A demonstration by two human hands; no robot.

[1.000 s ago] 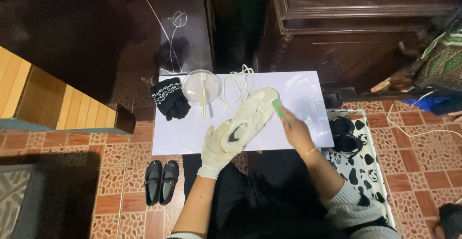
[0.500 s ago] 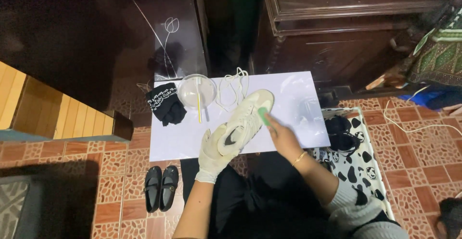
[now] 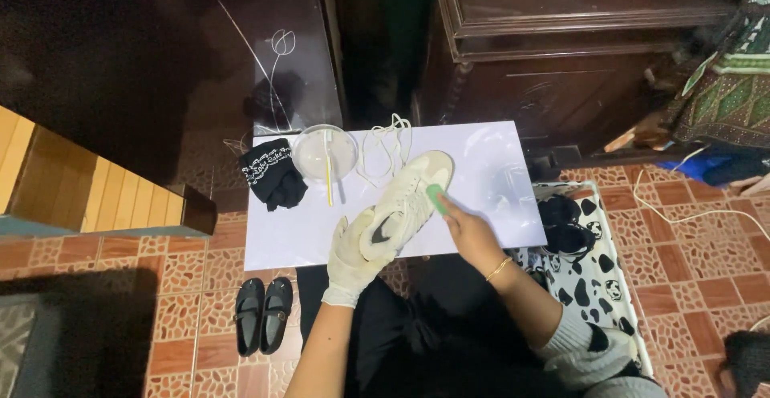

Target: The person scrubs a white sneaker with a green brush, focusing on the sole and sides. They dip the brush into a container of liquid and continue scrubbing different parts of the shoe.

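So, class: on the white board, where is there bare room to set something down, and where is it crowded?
Bare: the board's right part beyond the sneaker and right hand, and the front-left corner below the black cloth. Crowded: the back-left edge, where cloth, bowl and laces sit together, and the middle, with the gloved left hand.

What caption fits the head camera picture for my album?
Gloved left hand holds a white sneaker while the right hand presses a green sponge against it.

On the board (image 3: 497,206): cloth (image 3: 271,173) far left, bowl (image 3: 324,153) right of it, laces (image 3: 385,143) behind the shoe (image 3: 405,202); floor shoes (image 3: 264,315) before the board's left corner.
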